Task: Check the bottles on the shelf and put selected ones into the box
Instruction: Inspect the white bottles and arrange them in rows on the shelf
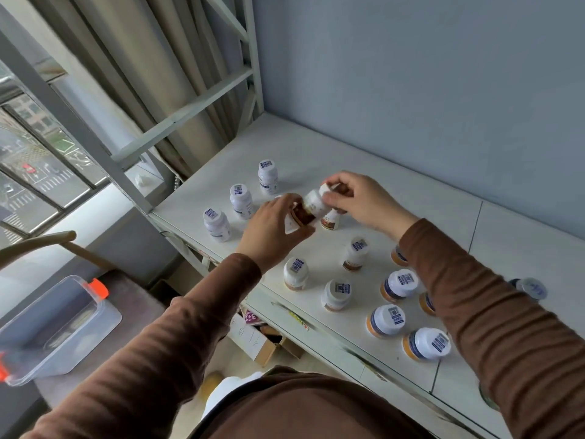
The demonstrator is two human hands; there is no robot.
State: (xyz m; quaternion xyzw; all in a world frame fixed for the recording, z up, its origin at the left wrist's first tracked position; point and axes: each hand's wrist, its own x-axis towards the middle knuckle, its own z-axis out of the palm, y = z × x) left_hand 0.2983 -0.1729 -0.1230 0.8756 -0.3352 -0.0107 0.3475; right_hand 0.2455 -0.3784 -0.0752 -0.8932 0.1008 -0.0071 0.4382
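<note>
A white bottle with a brown label is tilted above the white shelf, held between both hands. My left hand grips its lower end. My right hand pinches its cap end. Under it stands another brown-labelled bottle. Three white bottles stand in a row at the left. Several more bottles stand toward the front, some with orange bands. A clear plastic box with orange clips sits low at the left, beside the shelf.
The shelf's metal frame rises at the left, with a curtain and a window behind it. A grey wall backs the shelf. Cardboard boxes lie on the level under the shelf edge. A dark-capped bottle stands at the far right.
</note>
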